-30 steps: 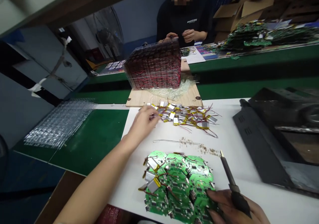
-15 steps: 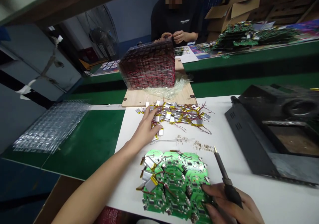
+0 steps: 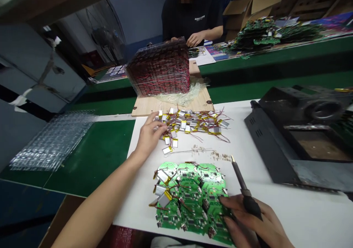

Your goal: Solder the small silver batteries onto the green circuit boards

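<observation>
My left hand point(image 3: 149, 135) reaches forward to the near-left edge of a heap of small silver batteries with red wires point(image 3: 193, 121). Its fingers are curled over a few batteries there; I cannot tell whether it holds one. Three loose batteries point(image 3: 171, 145) lie just right of it. My right hand point(image 3: 253, 224) grips a black soldering iron point(image 3: 244, 189), tip pointing away, and rests on a cluster of round green circuit boards point(image 3: 190, 200) on the white mat point(image 3: 289, 207). Some boards carry batteries at the left side.
A tall stack of clear trays with red wiring point(image 3: 160, 69) stands on a wooden board point(image 3: 168, 106). Empty clear trays point(image 3: 52, 141) lie at left on the green bench. A black machine point(image 3: 300, 130) sits at right. A person in black point(image 3: 193, 16) works opposite.
My left hand drew back from the heap toward me and dragged a few batteries out onto the mat, then went to the heap's edge again. My right hand stayed on the boards.
</observation>
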Demonstrator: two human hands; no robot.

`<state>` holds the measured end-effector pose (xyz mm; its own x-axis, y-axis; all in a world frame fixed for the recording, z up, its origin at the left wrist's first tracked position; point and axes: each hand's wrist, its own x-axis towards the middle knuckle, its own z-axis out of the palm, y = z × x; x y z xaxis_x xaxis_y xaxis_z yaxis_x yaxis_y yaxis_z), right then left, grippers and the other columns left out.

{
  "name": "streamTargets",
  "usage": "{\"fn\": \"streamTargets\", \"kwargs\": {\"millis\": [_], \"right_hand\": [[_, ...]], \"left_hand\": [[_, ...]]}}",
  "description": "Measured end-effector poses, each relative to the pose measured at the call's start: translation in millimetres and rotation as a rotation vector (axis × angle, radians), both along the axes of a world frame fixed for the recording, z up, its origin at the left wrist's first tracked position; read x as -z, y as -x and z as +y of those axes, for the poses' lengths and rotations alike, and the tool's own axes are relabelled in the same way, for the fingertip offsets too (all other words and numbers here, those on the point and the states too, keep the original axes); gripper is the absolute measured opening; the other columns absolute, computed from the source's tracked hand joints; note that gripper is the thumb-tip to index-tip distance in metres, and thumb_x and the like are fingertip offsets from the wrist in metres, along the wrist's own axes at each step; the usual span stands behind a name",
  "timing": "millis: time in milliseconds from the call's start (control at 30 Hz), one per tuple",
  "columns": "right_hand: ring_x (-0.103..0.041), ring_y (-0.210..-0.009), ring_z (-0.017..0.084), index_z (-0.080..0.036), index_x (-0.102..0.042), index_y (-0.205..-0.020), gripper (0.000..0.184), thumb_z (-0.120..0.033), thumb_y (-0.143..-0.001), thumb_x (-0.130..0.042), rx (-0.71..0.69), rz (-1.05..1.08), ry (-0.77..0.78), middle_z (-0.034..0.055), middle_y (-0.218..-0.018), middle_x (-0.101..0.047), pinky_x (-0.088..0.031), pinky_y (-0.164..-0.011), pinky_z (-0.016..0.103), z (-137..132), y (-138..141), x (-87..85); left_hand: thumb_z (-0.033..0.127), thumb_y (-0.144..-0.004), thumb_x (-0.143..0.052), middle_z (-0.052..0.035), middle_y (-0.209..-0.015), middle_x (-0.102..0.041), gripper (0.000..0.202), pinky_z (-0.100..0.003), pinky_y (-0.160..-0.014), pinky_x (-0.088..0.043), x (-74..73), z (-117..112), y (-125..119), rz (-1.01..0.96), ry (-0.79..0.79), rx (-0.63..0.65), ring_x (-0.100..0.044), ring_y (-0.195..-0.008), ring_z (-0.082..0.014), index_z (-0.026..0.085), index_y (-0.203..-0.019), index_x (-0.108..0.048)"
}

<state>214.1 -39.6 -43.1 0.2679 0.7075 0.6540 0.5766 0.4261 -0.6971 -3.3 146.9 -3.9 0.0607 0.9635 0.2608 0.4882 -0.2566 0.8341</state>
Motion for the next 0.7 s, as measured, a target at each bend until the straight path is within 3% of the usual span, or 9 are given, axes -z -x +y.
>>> {"fn": "streamTargets", "kwargs": {"millis": [167, 300, 367, 433, 567, 700], "right_hand": [[-0.067, -0.093, 0.016, -0.026, -0.064, -0.1, 0.016, -0.013, -0.092, -0.058, -0.023, -0.009, 0.044, 0.0015, -0.094, -0.074, -0.052, -0.083, 0.025, -4, -6, 6.0], [-0.072, -0.094, 0.02, -0.03, -0.068, -0.104, 0.023, -0.014, -0.088, -0.064, -0.076, -0.049, 0.083, 0.0006, -0.093, -0.077, -0.059, -0.079, 0.028, -8, -15, 11.1], [-0.074, -0.091, 0.021, -0.031, -0.068, -0.106, 0.024, -0.016, -0.088, -0.064, -0.084, -0.054, 0.093, 0.0012, -0.095, -0.078, -0.061, -0.076, 0.03, -10, -18, 13.4], [-0.075, -0.087, 0.022, -0.031, -0.067, -0.107, 0.022, -0.018, -0.089, -0.062, -0.089, -0.054, 0.121, 0.002, -0.094, -0.079, -0.063, -0.072, 0.031, -10, -19, 14.0], [-0.075, -0.085, 0.022, -0.029, -0.067, -0.106, 0.019, -0.019, -0.092, -0.058, -0.081, -0.088, 0.172, 0.0026, -0.091, -0.078, -0.063, -0.072, 0.033, -9, -18, 5.9], [-0.071, -0.096, 0.021, -0.029, -0.063, -0.105, 0.024, -0.011, -0.091, -0.056, -0.08, -0.116, 0.161, 0.0008, -0.092, -0.077, -0.058, -0.078, 0.032, -7, -16, -11.8]], "left_hand": [[0.031, -0.087, -0.067, -0.0144, -0.134, -0.065, 0.014, -0.045, -0.109, -0.042, -27.9, -6, -1, -0.224, 0.01, -0.07, -0.056, -0.132, -0.0288, 0.019, -0.08, -0.066], [0.034, -0.09, -0.062, -0.0079, -0.094, -0.076, 0.017, -0.039, -0.088, -0.054, -42.0, -16, -7, -0.456, 0.15, -0.009, -0.074, -0.095, -0.0229, 0.02, -0.084, -0.059], [0.036, -0.089, -0.065, 0.0017, -0.07, -0.068, 0.019, -0.034, -0.079, -0.055, -44.4, -21, -9, -0.594, 0.256, 0.028, -0.072, -0.074, -0.0168, 0.02, -0.083, -0.056], [0.036, -0.086, -0.07, 0.0078, -0.058, -0.056, 0.022, -0.031, -0.073, -0.054, -45.4, -26, -10, -0.657, 0.344, 0.066, -0.063, -0.058, -0.012, 0.02, -0.08, -0.056], [0.03, -0.086, -0.072, 0.0043, -0.058, -0.058, 0.018, -0.028, -0.063, -0.051, -53.2, -45, -12, -0.517, 0.46, 0.18, -0.057, -0.054, -0.0113, 0.017, -0.08, -0.061], [0.024, -0.095, -0.06, 0.0006, -0.077, -0.064, 0.012, -0.026, -0.067, -0.047, -68.3, -80, -20, -0.072, 0.434, 0.405, -0.06, -0.072, -0.0131, 0.019, -0.087, -0.067]]}}
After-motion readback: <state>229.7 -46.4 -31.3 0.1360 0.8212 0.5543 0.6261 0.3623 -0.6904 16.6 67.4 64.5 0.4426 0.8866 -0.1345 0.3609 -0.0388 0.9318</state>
